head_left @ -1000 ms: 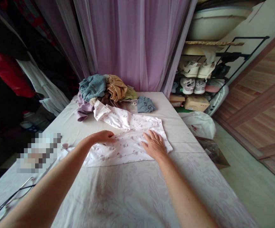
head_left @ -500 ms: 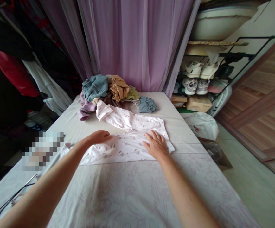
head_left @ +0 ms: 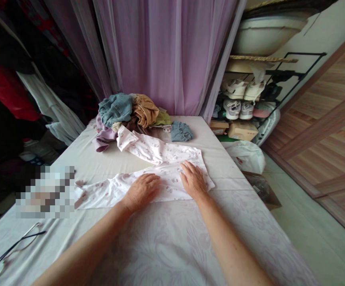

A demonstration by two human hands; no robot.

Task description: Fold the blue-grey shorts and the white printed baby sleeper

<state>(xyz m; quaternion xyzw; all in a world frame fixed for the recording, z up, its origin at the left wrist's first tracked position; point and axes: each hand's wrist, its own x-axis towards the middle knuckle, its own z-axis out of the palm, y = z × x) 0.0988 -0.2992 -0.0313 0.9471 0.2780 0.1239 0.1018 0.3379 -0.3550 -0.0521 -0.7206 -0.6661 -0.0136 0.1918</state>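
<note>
A pair of pale pink printed pants (head_left: 169, 186) lies spread on the cloth-covered table, its two legs parted toward the left. My left hand (head_left: 142, 190) rests flat on the nearer leg, palm down, with its fingers pointing right. Near the waist end, my right hand (head_left: 194, 180) presses on the fabric with its fingers slightly spread. Behind the pants sits a heap of clothes with blue denim (head_left: 115, 109), a tan garment (head_left: 145, 110) and a purple one (head_left: 103, 137). A folded grey-blue garment (head_left: 181, 131) lies to the right of that heap.
Eyeglasses (head_left: 14, 248) lie at the table's near left, below a blurred-out patch. A purple curtain (head_left: 160, 55) hangs behind the table. On the right stand a shoe rack (head_left: 282, 71) with shoes (head_left: 232, 109), a white plastic bag (head_left: 247, 155) and a wooden door (head_left: 327, 139).
My left hand has moved right along the nearer leg, and its fingers now lie flatter. My right hand stays near the waist end. The view has shifted slightly.
</note>
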